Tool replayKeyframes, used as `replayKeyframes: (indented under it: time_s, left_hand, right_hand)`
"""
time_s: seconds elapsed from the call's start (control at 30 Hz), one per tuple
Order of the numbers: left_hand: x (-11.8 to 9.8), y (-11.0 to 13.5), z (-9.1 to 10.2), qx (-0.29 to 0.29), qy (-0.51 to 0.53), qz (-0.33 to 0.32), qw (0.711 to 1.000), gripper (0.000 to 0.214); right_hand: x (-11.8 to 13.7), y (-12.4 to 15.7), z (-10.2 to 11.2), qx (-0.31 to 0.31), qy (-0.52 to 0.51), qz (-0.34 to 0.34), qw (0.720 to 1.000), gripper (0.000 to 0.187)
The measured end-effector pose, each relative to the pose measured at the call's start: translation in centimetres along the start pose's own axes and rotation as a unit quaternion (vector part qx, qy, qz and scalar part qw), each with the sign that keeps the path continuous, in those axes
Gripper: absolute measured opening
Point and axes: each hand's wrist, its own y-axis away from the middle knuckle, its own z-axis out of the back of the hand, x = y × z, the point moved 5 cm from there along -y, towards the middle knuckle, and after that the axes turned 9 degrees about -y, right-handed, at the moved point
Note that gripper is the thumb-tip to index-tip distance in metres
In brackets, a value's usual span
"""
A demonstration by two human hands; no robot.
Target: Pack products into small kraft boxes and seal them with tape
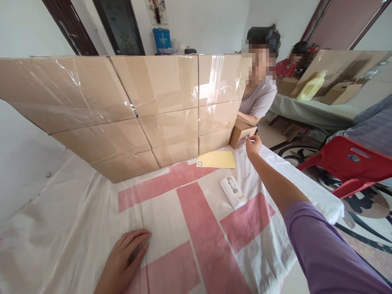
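Observation:
My left hand lies flat on the white-and-pink cloth near the front edge, with a small dark object partly under its fingers. My right hand is stretched far forward, fingers pinched on a small white thing I cannot make out. It hovers right beside a small brown cardboard box at the table's far right. A yellow envelope lies flat just left of that hand. A white handheld device rests on the cloth under my forearm.
A tall wall of taped cardboard cartons stands across the back of the table. A person in a grey shirt sits behind the small box. A red plastic chair stands to the right; another table with boxes and a yellow jug lies beyond.

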Motion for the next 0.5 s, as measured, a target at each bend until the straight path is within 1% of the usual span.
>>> replayKeyframes:
  time_s: [0.1,0.13,0.2,0.27,0.33,0.4,0.5]
  left_hand:
    - [0.1,0.1,-0.1,0.002,0.002,0.001,1.0,0.026]
    - [0.1,0.1,-0.2,0.001,0.003,0.002,1.0,0.026]
    - [0.1,0.1,-0.3,0.002,0.004,0.005,1.0,0.026]
    - [0.1,0.1,-0.3,0.004,0.008,0.009,1.0,0.027]
    - [0.1,0.0,-0.3,0.006,0.013,0.016,1.0,0.028]
    - [0.1,0.0,-0.3,0.011,0.017,0.023,1.0,0.029]
    - [-0.1,-0.1,-0.2,0.015,0.022,0.026,0.999,0.029]
  right_hand:
    - [0.5,1.6,-0.6,0.033,-0.015,-0.028,0.999,0.015]
    - [0.8,2.4,-1.1,0.064,-0.018,-0.035,0.997,0.017]
    - [1.4,4.4,-2.8,0.153,-0.017,-0.05,0.987,0.021]
    - [1.9,6.4,-4.9,0.257,-0.004,-0.068,0.964,0.024]
    - [2.4,8.1,-6.8,0.341,0.022,-0.082,0.936,0.023]
    - [2.7,9.0,-8.4,0.396,0.052,-0.094,0.912,0.023]
    - [2.9,9.3,-9.8,0.441,0.093,-0.119,0.885,0.024]
